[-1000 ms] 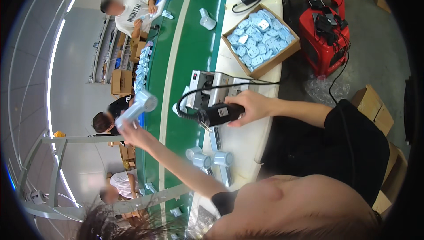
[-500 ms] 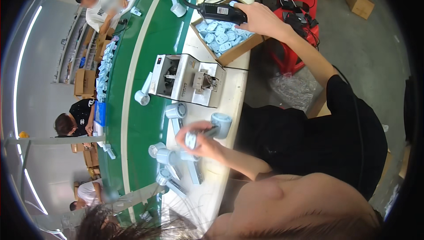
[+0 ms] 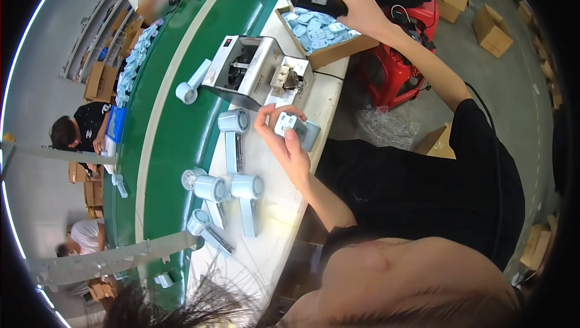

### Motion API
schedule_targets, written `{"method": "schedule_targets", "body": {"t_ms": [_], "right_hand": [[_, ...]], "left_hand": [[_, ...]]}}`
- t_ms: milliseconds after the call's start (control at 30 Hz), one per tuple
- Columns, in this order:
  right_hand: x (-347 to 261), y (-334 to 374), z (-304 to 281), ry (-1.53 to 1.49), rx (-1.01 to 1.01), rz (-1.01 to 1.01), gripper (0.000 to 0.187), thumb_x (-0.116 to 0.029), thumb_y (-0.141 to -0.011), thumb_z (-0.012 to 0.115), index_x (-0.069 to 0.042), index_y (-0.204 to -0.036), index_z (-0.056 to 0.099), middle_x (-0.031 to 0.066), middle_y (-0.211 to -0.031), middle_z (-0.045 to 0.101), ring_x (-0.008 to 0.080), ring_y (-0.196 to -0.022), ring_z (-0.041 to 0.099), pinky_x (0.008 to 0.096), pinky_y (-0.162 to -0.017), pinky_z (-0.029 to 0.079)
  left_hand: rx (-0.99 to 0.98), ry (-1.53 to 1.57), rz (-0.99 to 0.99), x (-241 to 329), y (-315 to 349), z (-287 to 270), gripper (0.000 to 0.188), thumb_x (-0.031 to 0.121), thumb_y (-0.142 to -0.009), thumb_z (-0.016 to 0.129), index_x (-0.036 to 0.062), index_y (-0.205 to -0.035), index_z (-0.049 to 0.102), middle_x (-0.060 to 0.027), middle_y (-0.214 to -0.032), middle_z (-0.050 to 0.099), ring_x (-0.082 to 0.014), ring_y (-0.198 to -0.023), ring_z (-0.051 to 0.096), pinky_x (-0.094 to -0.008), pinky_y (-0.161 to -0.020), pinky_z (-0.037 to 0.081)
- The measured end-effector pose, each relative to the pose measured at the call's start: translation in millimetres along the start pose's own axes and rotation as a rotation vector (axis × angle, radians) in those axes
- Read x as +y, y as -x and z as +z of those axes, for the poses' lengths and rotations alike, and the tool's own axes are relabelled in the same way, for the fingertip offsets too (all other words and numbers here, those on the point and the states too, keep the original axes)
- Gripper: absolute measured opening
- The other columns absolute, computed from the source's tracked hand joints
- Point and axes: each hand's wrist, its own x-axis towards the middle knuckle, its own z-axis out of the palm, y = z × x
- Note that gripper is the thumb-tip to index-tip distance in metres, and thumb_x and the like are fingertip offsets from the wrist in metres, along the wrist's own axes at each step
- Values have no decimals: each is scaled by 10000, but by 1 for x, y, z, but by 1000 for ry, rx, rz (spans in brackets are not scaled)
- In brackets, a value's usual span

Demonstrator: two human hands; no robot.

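My left hand point(image 3: 283, 150) is wrapped around a light-blue handheld fan point(image 3: 310, 137), the end of its handle turned up between thumb and fingers. Its round head is partly hidden behind the hand. My right hand point(image 3: 364, 15) grips a black corded electric screwdriver point(image 3: 314, 0) above an open cardboard box point(image 3: 341, 52). Inside the box lie many light-blue plastic covers point(image 3: 315, 29). Just beyond my left hand stands a white box-shaped machine point(image 3: 261, 65), apparently a screw feeder. Several more handheld fans point(image 3: 246, 198) lie on the white worktop near my left forearm.
A green conveyor belt point(image 3: 166, 147) runs along the worktop, with one fan point(image 3: 192, 83) beside the machine. Other people work across it. A red stool point(image 3: 386, 77) holding cables and cardboard boxes point(image 3: 492, 31) stand on the floor.
The whole view has shifted. My left hand has moved closer to the white machine, and the fan in it appears turned. My right hand still holds the screwdriver over the box.
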Motion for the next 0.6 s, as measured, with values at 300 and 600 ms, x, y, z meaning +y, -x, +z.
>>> {"method": "schedule_targets", "body": {"t_ms": [300, 600], "right_hand": [[-108, 46, -37, -761, -97, -589, 350, -21, -600, 689, -90, -939, 634, 65, -776, 660, 263, -628, 625, 305, -566, 477], [-125, 75, -18, -495, -133, -900, 220, -110, -694, 690, -127, -876, 567, -27, -933, 678, 157, -677, 639, 285, -515, 464]], "left_hand": [[-54, -167, 56, -8, -5, 7, 475, 75, -762, 739, 14, -1130, 445, -110, -1033, 536, -196, -929, 520, -321, -870, 424], [135, -79, 22, 4, 6, 8, 826, 452, -781, 715, 3, -1349, 319, -112, -944, 584, -184, -880, 575, -287, -790, 438]]}}
